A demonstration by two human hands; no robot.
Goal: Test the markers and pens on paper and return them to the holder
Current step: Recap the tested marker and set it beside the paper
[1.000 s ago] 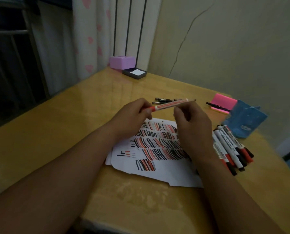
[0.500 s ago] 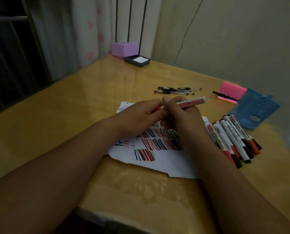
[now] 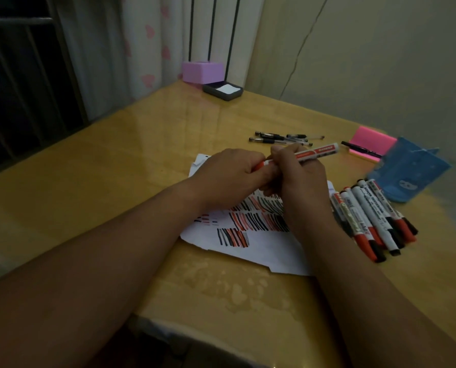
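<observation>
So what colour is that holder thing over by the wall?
Blue; the holder has a small pale picture on its front, clearest in the head view.

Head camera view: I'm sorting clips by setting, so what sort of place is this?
Probably a room in a home, at a table pushed into a corner. A curtain with pink hearts hangs behind it, the wall is cracked plaster, and a pink box sits at the far edge.

Held marker [image 3: 312, 153]: red band with white lettering, too blurred to read. Marker pile [image 3: 373, 216]: black print along the white barrels; one [image 3: 377, 203] appears to read "WHITEBOARD MARKER", uncertain. Blue holder [image 3: 412, 172]: small white emblem, illegible. Paper [image 3: 248, 229]: red and black strokes only, no words.
</observation>
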